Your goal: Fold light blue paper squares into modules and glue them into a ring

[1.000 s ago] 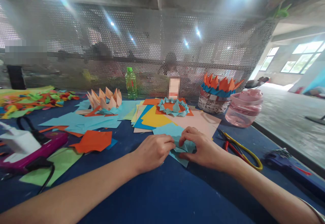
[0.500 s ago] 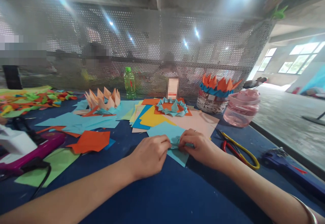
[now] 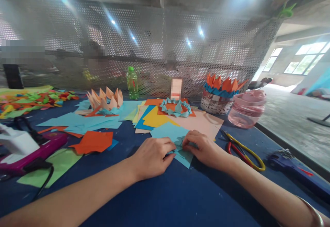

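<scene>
My left hand (image 3: 152, 156) is closed, thumb and fingers pinching a small piece of light blue paper (image 3: 173, 150). Close beside it, my right hand (image 3: 203, 148) has its fingers curled and pressed down on light blue paper, partly hidden under the fingertips. Below both hands lies a flat light blue sheet (image 3: 166, 130). Just beyond it, a ring of folded light blue paper (image 3: 177, 109) rests on orange sheets. Scissors (image 3: 247, 155) with red and yellow handles lie right of my right hand. Orange paper (image 3: 94, 142) lies to the left.
Farther back stand a peach folded-paper crown (image 3: 107, 100), a green bottle (image 3: 132, 84), an orange-and-blue paper piece on a round container (image 3: 216, 103) and a pink jar (image 3: 246, 112). A purple power strip (image 3: 48, 148) is left, a blue-handled tool (image 3: 296, 168) right.
My left thumb has shifted slightly and more of the pinched blue paper shows. My right hand stays almost in place. The view has moved a little.
</scene>
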`<state>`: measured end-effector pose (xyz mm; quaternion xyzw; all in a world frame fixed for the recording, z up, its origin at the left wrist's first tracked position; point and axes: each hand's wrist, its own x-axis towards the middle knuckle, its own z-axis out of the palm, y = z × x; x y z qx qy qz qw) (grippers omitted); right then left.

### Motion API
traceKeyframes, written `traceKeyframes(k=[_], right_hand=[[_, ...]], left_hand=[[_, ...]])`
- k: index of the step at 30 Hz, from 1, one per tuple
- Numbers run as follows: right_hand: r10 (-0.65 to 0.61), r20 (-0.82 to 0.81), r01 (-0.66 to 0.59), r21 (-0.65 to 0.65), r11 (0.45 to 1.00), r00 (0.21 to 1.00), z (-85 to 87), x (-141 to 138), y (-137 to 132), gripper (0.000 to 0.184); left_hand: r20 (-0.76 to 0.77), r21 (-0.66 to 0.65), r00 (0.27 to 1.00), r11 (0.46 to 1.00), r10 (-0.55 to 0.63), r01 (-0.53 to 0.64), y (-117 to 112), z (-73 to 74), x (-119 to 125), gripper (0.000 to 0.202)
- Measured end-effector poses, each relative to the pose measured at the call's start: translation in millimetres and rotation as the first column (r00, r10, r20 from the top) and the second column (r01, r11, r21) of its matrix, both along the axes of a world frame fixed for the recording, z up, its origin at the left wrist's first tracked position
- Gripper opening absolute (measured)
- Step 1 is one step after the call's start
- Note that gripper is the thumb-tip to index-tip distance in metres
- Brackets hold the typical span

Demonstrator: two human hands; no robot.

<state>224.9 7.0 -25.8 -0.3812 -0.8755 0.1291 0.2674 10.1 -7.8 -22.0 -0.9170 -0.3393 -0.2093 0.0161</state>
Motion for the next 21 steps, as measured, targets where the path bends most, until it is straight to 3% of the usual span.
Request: traceKeyframes(k=[4,9,16,21], right_hand=[[-0.031,0.001,0.031,0.000,1.000,1.000,1.2,-1.1,-2.3,0.015],[-0.035,-0.006,0.035,-0.015,0.999,0.999,2.9,-0.7,-2.6,0.013],[-0.036,-0.009,0.036,-0.030,0.999,0.999,2.9,0.5,-1.8,0.008],[-0.158,0.052,0.161,-0.064,0.985,0.986,0.5,0.9,-0.5,0.006]], left_hand=[[-0.060,-0.009,0.994,0.996,0.090,-0.091,4.1,0.9,4.3,0.022],[-0.034,-0.013,0.996,0.997,0.080,-0.081,8.8,0.1,6.8,0.024],[0.118,-0.169,0.976,0.973,0.181,-0.160,10.0,-0.2,10.2,0.015],[0.163,-0.278,0.938,0.926,0.306,-0.253,9.2,1.9,14.3,0.017]])
